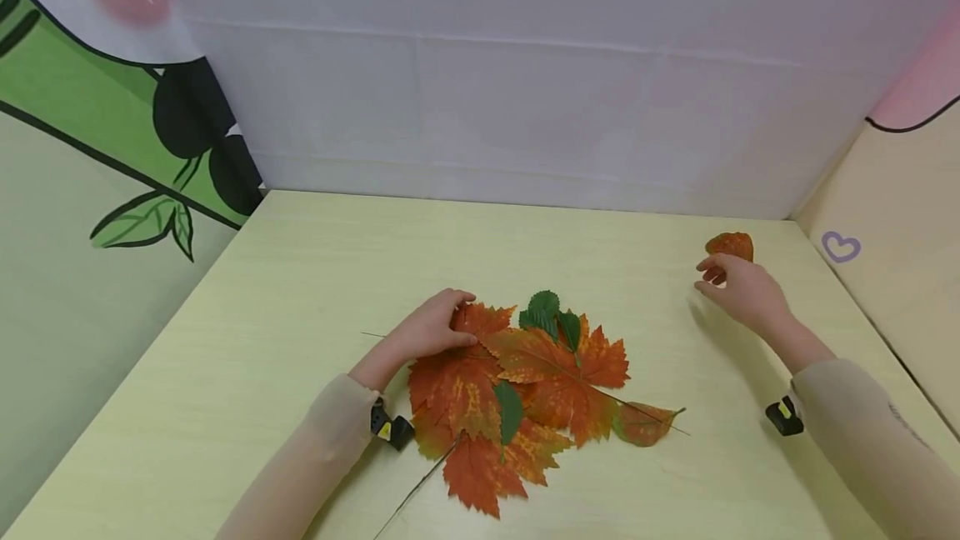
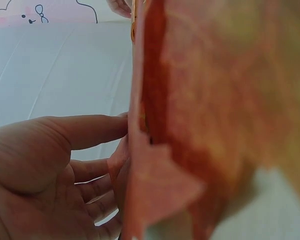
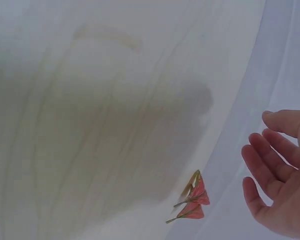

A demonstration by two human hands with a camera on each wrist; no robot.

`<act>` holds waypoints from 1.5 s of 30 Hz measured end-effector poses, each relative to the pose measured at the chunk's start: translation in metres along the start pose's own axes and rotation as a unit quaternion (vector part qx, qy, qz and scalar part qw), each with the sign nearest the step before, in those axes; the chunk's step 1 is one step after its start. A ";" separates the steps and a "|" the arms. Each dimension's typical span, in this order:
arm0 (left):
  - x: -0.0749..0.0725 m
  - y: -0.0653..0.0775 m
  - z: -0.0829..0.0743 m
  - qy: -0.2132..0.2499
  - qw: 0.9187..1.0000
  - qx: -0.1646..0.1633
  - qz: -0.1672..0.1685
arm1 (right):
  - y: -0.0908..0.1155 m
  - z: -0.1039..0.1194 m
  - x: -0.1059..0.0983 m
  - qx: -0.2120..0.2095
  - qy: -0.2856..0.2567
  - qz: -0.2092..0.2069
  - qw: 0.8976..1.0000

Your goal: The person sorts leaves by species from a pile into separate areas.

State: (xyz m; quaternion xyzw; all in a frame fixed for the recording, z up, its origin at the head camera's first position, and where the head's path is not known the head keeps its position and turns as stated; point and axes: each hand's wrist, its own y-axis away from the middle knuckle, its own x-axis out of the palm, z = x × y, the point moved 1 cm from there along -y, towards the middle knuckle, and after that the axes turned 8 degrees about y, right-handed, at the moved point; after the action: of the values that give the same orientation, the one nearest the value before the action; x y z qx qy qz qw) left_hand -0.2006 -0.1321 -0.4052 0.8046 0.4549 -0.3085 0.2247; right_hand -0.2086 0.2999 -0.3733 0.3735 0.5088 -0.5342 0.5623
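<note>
I'm looking over a pale yellow surface (image 1: pixel 300 290) that is running back to a whitish wall (image 1: pixel 525 107) at twelve o'clock, while a cartoon-painted wall (image 1: pixel 112 140) is standing at nine and a cream wall (image 1: pixel 900 198) at three. I'm seeing a broad stretch of surface leading from the leaf pile (image 1: pixel 555 398) to the left edge, and a narrower stretch leading toward the right edge. The pile of orange and green leaves is lying near six o'clock; small orange leaves (image 1: pixel 730 246) are lying by the far right corner. My left hand (image 1: pixel 431 327) is working at the pile's ten o'clock, its grip pinching an orange leaf (image 1: pixel 480 319). My right hand (image 1: pixel 742 286) is hovering just beside the small leaves, its grip unclosed, fingers loosely bent.
</note>
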 end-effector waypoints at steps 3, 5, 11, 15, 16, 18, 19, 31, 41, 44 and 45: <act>0.000 0.000 0.000 0.001 1.000 -0.001 0.001 | 0.007 0.012 0.002 -0.039 0.005 0.029 0.999; 0.001 0.000 -0.001 0.000 1.000 -0.001 0.001 | 0.012 0.020 0.004 -0.058 0.008 0.046 0.997; 0.002 0.000 -0.001 -0.004 1.000 0.000 -0.001 | 0.031 0.037 0.010 -0.092 0.000 0.049 0.995; 0.002 0.000 -0.001 -0.004 1.000 -0.001 -0.002 | 0.044 0.049 0.008 -0.108 -0.022 0.050 0.993; 0.002 0.000 -0.001 -0.004 1.000 -0.001 -0.002 | 0.048 0.052 0.008 -0.114 -0.029 0.054 0.992; 0.002 0.000 -0.001 -0.005 1.000 -0.002 -0.003 | 0.054 0.056 0.008 -0.126 -0.046 0.065 0.989; 0.002 0.000 -0.001 -0.006 1.000 -0.002 -0.003 | 0.057 0.058 0.008 -0.135 -0.055 0.073 0.987; 0.001 -0.001 0.000 -0.013 1.000 -0.001 -0.005 | 0.078 0.071 0.014 -0.186 -0.152 0.243 0.940; 0.002 -0.003 0.002 -0.025 1.000 -0.004 -0.003 | 0.080 0.074 0.021 -0.201 -0.153 0.247 0.936; 0.002 -0.003 0.002 -0.025 1.000 -0.002 -0.002 | 0.078 0.075 0.021 -0.208 -0.156 0.243 0.935; 0.003 -0.003 0.002 -0.025 1.000 -0.001 -0.002 | 0.078 0.075 0.021 -0.209 -0.155 0.240 0.935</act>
State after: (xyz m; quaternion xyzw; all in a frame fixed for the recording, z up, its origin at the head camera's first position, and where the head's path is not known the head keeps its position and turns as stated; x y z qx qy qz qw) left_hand -0.2024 -0.1306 -0.4086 0.7955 0.4510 -0.3286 0.2364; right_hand -0.1209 0.2351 -0.3878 0.2714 0.4111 -0.3164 0.8107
